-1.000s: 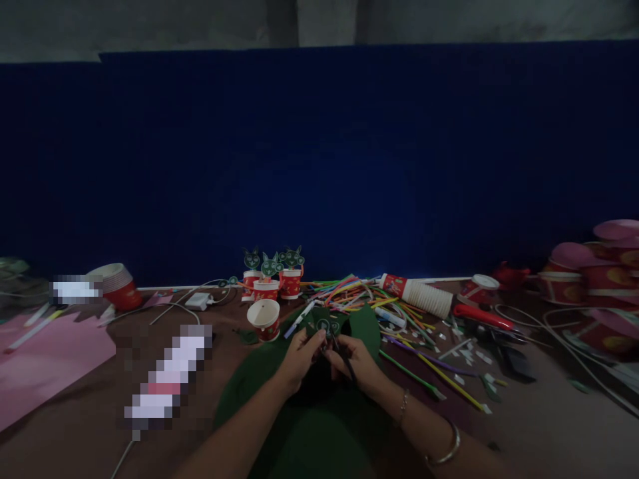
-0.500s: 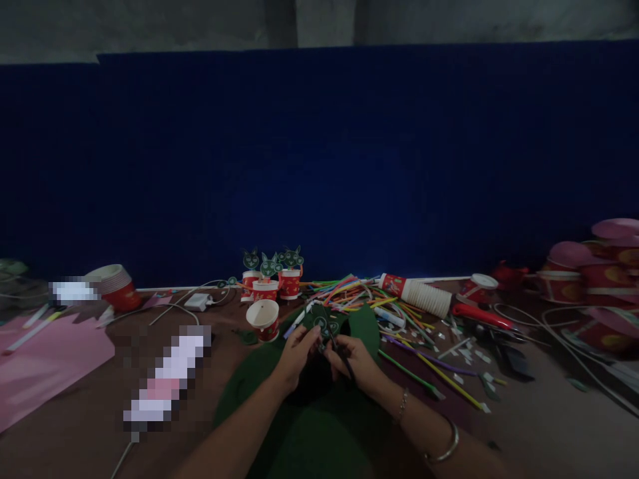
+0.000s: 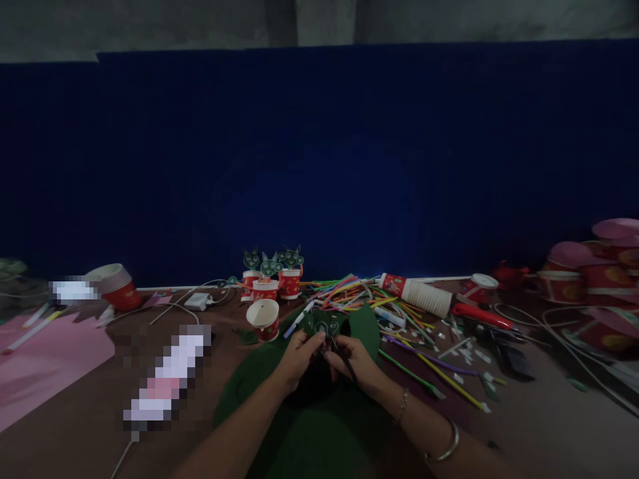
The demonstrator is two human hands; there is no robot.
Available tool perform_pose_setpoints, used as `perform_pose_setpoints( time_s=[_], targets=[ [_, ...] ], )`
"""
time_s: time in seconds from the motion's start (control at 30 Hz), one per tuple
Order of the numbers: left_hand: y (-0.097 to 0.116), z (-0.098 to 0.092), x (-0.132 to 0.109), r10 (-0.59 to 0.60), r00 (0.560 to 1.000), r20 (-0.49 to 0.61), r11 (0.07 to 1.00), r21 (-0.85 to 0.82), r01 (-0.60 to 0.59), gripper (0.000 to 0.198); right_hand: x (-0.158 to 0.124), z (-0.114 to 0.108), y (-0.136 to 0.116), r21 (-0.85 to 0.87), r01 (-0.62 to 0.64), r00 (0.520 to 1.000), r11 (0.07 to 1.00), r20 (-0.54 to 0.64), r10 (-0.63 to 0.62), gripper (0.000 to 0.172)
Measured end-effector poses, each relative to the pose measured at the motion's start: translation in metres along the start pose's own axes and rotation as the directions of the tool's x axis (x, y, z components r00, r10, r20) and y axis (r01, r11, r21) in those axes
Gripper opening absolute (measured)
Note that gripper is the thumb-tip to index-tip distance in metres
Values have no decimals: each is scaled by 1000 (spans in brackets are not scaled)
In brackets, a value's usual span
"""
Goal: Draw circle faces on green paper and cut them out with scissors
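My left hand (image 3: 298,362) pinches a small piece of dark green paper (image 3: 315,322) with pale outlined face-like drawings on it. My right hand (image 3: 353,359) is closed around a pair of dark scissors (image 3: 351,371), whose blades point up toward the paper; whether they are cutting into it is too dark to tell. Beneath both hands spreads a large green paper sheet (image 3: 259,406) with a curved edge. An upright red paper cup (image 3: 269,329) stands just left of the hands, and a white marker (image 3: 298,320) lies beside it.
Behind stand red cups (image 3: 289,285) topped with green cat-like faces. Colourful pipe cleaners (image 3: 344,289) and paper scraps lie to the right, with a toppled cup stack (image 3: 424,298) and a red-handled tool (image 3: 486,315). Pink paper (image 3: 60,366) and another cup stack (image 3: 120,293) are at left.
The green paper piece has been turned and lowered slightly between my hands. My left fingers have shifted a little to the right, closer to the scissors.
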State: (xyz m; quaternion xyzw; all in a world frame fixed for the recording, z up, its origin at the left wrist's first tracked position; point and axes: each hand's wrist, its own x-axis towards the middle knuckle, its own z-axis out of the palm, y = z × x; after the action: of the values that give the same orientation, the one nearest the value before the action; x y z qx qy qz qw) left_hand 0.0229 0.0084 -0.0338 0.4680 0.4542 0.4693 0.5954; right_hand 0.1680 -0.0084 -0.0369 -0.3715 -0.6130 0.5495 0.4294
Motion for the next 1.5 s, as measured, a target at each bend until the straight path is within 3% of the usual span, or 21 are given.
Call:
perform_pose_setpoints(
  time_s=[0.4,0.7,0.9,1.3,1.5],
  targets=[
    [-1,-4,3,-16,999,35,998,-63,18,36,2,0,2,-23,8,1000,1000,-9,-8,38],
    [-2,2,1,26,993,-114,999,-33,-30,39,2,2,2,-11,-6,1000,1000,-8,6,39],
    [1,4,-1,69,993,-95,997,-18,-71,39,0,1,5,14,-10,999,1000,35,10,39],
    [1,5,-2,56,994,-97,998,-12,-57,39,1,1,3,3,-6,1000,1000,14,5,37],
    [4,3,-1,32,999,-43,999,-36,-34,38,2,2,1,2,-23,1000,1000,-6,23,35]
  ],
)
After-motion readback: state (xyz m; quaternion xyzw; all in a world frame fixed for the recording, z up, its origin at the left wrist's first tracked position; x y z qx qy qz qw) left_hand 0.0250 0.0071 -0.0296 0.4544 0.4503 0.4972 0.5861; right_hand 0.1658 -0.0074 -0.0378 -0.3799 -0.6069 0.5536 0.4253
